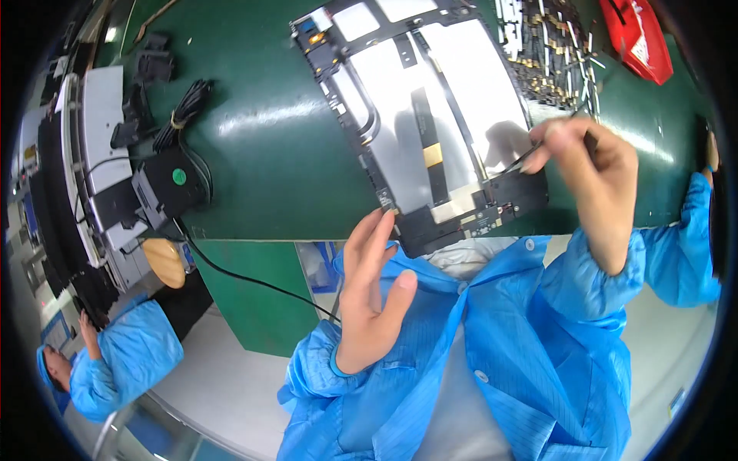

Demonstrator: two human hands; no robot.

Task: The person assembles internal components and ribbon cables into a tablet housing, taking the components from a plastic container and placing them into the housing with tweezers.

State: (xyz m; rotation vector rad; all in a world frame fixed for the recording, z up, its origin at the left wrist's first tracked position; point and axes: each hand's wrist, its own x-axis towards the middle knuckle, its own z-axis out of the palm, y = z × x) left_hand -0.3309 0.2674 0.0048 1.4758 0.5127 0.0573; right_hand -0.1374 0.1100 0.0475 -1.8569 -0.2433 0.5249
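An opened tablet (396, 161) lies aslant on the green worktable, its silver inside, black frame and flat ribbon cables exposed. My left hand (369, 300) is at its near left corner, fingers stretched out with the thumb apart, fingertips at the frame's edge. In my right hand (596, 169) a thin dark pair of tweezers (513, 164) is pinched between thumb and fingers. The tips point down at the tablet's near right part, beside the black strip along its lower edge. What the tips touch is too small to tell.
Many thin flex cables (547, 54) are piled behind my right hand, with a red pouch (638, 38) beyond. A tied black cable (183, 115) and a black device (165, 184) sit on the green worktable (269, 177). Co-workers in blue are at left (123, 357) and right (684, 238).
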